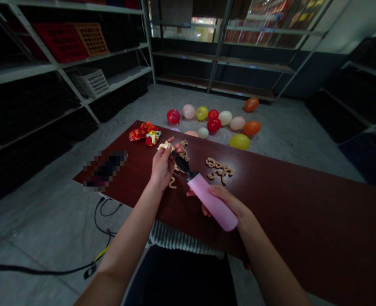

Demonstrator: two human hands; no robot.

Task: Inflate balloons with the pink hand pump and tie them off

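My right hand (226, 199) is wrapped round the pink barrel of a balloon pump (211, 202), whose black nozzle end points up and left. At that nozzle, my left hand (164, 163) pinches a pale yellow, uninflated balloon (166, 146) between thumb and fingers. Whether the balloon's neck sits over the nozzle tip I cannot tell, as the fingers cover it. Tan wooden squiggly pieces (219, 169) lie on the table beyond the pump, and more of them lie partly hidden behind the left hand and nozzle.
Crumpled red and yellow packaging (145, 133) lies at the far left of the dark wooden table (289, 208). Several inflated balloons (213, 125) rest on the floor behind it. A black cable (47, 270) runs along the floor at left. Metal shelves (120, 83) hold plastic crates (94, 83).
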